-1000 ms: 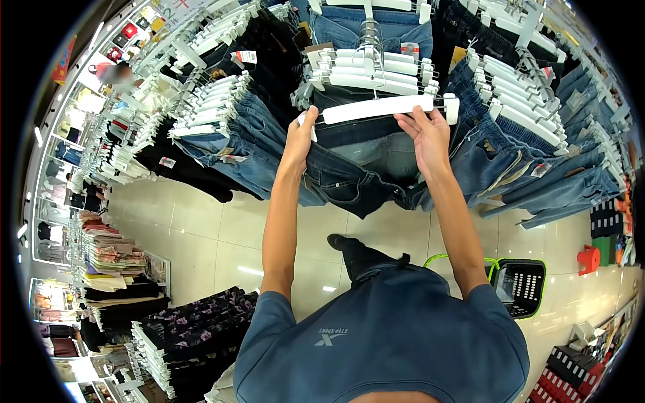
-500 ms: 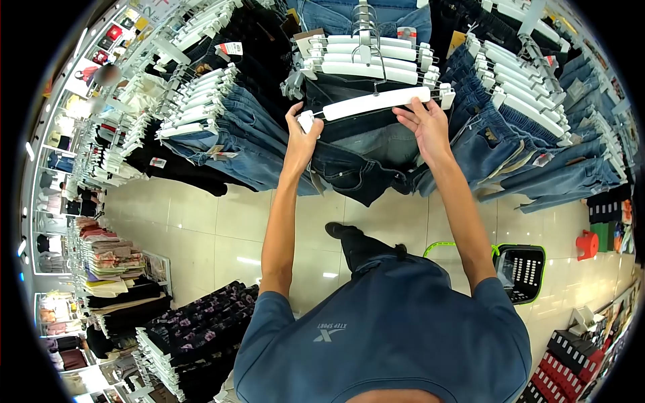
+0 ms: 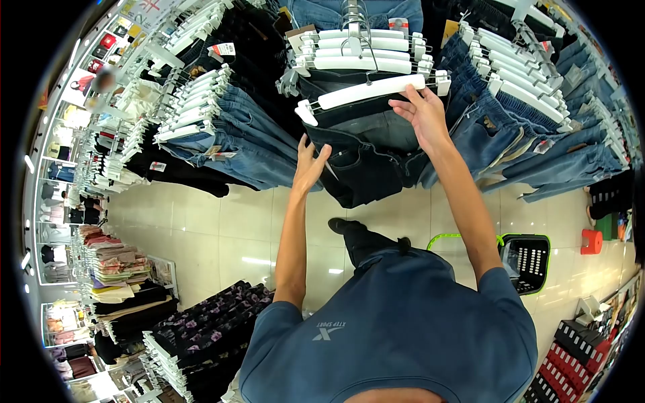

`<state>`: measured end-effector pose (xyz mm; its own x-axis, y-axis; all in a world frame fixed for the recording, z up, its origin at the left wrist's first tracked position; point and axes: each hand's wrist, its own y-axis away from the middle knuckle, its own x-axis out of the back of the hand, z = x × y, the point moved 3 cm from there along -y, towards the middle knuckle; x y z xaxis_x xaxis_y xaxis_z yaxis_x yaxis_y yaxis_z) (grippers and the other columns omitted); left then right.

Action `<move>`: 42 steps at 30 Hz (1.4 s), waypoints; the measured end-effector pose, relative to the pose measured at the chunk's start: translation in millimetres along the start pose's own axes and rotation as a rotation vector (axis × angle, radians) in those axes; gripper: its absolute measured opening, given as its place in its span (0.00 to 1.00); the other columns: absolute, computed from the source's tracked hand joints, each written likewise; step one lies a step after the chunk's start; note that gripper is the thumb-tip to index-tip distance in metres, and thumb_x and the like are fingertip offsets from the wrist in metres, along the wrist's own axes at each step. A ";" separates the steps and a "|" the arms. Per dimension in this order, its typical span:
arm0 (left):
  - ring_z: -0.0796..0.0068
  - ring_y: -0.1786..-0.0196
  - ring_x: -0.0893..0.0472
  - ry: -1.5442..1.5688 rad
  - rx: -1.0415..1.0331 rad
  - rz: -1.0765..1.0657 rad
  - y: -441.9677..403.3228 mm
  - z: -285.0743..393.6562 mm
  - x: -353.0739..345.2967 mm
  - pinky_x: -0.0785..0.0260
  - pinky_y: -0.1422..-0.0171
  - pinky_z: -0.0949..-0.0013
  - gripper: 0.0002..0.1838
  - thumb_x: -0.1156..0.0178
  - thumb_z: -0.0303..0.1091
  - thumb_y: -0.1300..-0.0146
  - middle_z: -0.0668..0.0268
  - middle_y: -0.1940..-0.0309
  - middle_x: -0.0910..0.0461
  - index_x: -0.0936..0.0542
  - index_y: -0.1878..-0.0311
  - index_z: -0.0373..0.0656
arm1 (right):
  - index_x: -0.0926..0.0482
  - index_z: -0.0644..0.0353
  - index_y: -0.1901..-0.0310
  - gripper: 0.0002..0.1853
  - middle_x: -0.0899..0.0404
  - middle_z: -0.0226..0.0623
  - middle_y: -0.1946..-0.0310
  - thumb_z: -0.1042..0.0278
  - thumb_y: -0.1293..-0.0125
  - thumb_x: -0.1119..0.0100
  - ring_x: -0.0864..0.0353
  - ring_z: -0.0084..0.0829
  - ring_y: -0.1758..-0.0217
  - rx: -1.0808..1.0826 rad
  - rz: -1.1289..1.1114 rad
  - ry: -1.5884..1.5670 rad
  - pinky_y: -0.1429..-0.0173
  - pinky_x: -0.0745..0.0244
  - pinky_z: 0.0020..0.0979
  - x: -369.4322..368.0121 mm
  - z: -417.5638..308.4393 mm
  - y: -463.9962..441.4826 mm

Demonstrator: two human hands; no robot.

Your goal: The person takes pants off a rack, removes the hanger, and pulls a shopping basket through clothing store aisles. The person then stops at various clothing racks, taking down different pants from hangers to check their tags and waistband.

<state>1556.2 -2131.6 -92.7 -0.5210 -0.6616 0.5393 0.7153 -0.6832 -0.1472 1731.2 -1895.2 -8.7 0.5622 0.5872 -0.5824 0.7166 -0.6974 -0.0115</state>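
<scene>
A white hanger (image 3: 363, 93) holds dark jeans (image 3: 366, 168) by clips at its two ends, in front of several more hangers (image 3: 363, 64) on the centre rail. My right hand (image 3: 424, 115) is at the hanger's right part, thumb and forefinger pinched on the white bar and the other fingers spread. Below the hanger's left clip (image 3: 307, 113), my left hand (image 3: 310, 164) is beside the left edge of the jeans, its fingers apart. Whether its fingertips touch the denim is hard to tell.
Blue jeans hang on racks to the left (image 3: 242, 134) and right (image 3: 497, 121). A black basket with green trim (image 3: 527, 265) stands on the floor at the right, a red stool (image 3: 591, 242) beyond it. Floral garments (image 3: 208, 329) hang at the lower left.
My left hand has let go of the hanger's left clip and moved down beside the jeans. The hanger's left end has swung a little left, and my right hand stays on the bar.
</scene>
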 end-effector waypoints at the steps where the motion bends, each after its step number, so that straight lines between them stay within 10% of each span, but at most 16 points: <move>1: 0.54 0.33 0.35 -0.033 -0.047 0.072 -1.3 7.7 2.0 0.42 0.33 0.59 0.30 0.42 0.52 0.36 0.43 0.39 0.32 0.24 0.46 0.31 | 0.29 0.65 0.49 0.15 0.22 0.37 0.57 0.62 0.29 0.47 0.17 0.30 0.58 -0.014 0.005 -0.024 0.55 0.21 0.25 -0.9 0.3 1.9; 4: 0.77 0.65 0.28 0.315 0.046 0.068 -6.8 22.4 1.9 0.34 0.54 0.71 0.13 0.41 0.33 0.36 0.67 0.68 0.22 0.24 0.58 0.31 | 0.29 0.65 0.50 0.14 0.22 0.38 0.56 0.63 0.29 0.48 0.17 0.30 0.58 -0.069 0.010 -0.094 0.55 0.21 0.25 -4.0 1.3 10.4; 19: 0.80 0.65 0.27 0.079 -0.068 0.494 -45.9 -20.7 36.7 0.34 0.56 0.74 0.09 0.43 0.30 0.34 0.69 0.66 0.21 0.22 0.57 0.34 | 0.29 0.63 0.42 0.21 0.22 0.44 0.45 0.59 0.29 0.53 0.17 0.27 0.55 -0.247 -0.138 -0.075 0.51 0.23 0.25 62.7 -0.2 73.5; 21: 0.66 0.58 0.24 -0.046 -0.052 0.546 -47.0 -21.3 35.1 0.34 0.49 0.67 0.15 0.41 0.35 0.36 0.58 0.58 0.22 0.23 0.54 0.30 | 0.29 0.63 0.42 0.20 0.22 0.43 0.46 0.58 0.29 0.52 0.17 0.27 0.55 -0.306 -0.060 -0.071 0.50 0.23 0.26 109.7 23.1 92.4; 27: 0.48 0.44 0.27 -0.308 0.042 0.643 -34.9 6.7 19.1 0.41 0.36 0.57 0.24 0.40 0.39 0.36 0.44 0.46 0.28 0.27 0.47 0.26 | 0.29 0.64 0.43 0.20 0.24 0.44 0.45 0.60 0.31 0.56 0.25 0.35 0.43 -0.428 0.669 -0.346 0.40 0.28 0.30 347.7 200.0 230.4; 30: 0.46 0.41 0.30 -0.324 0.100 0.707 -48.4 0.7 17.7 0.47 0.34 0.44 0.28 0.40 0.42 0.36 0.45 0.43 0.31 0.28 0.44 0.25 | 0.28 0.71 0.54 0.14 0.20 0.47 0.56 0.70 0.34 0.57 0.18 0.41 0.57 -0.387 1.477 -0.820 0.52 0.18 0.37 443.5 297.8 354.0; 36: 0.40 0.36 0.34 -0.262 0.287 0.746 -60.3 19.8 2.2 0.55 0.34 0.29 0.29 0.46 0.44 0.32 0.44 0.37 0.37 0.32 0.39 0.26 | 0.28 0.69 0.62 0.08 0.22 0.45 0.66 0.74 0.35 0.56 0.19 0.39 0.61 -0.602 1.479 -0.841 0.55 0.18 0.32 439.0 316.4 458.9; 42: 0.40 0.36 0.34 -0.240 0.289 0.788 -57.2 12.6 -3.6 0.54 0.35 0.28 0.29 0.45 0.43 0.32 0.45 0.39 0.36 0.33 0.39 0.26 | 0.29 0.65 0.51 0.13 0.23 0.41 0.54 0.67 0.33 0.51 0.22 0.35 0.55 -0.518 0.979 -0.555 0.50 0.23 0.28 402.9 264.8 320.0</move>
<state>1523.1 -2086.3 -75.8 0.2642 -0.8030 0.5342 0.9330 0.0725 -0.3524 2077.7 -1990.6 -462.3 0.7926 -0.4307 -0.4317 0.2432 -0.4260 0.8714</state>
